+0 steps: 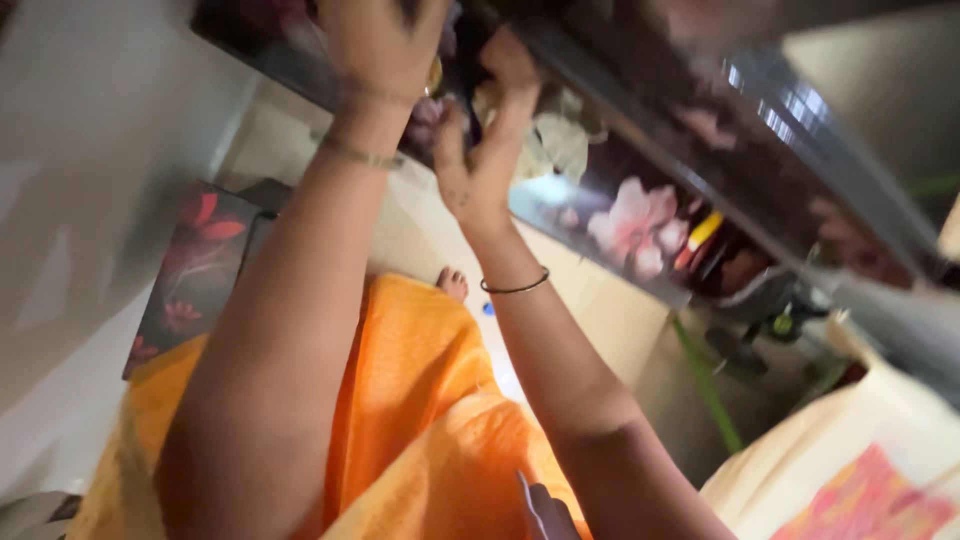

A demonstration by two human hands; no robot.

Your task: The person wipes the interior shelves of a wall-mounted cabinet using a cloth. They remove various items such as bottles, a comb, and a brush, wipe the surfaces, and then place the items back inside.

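We raise both arms to a dark floral-printed panel [640, 215] that runs slantwise from upper left to lower right above us. Our left hand [385, 45] presses at its upper edge, fingers curled, though blur hides whether they clamp anything. Our right hand [480, 160] sits just below and beside it, fingers spread apart and touching the pale crumpled material [560, 140] tucked against the panel. Both hands are equally close; the orange cloth [420, 420] hangs well below.
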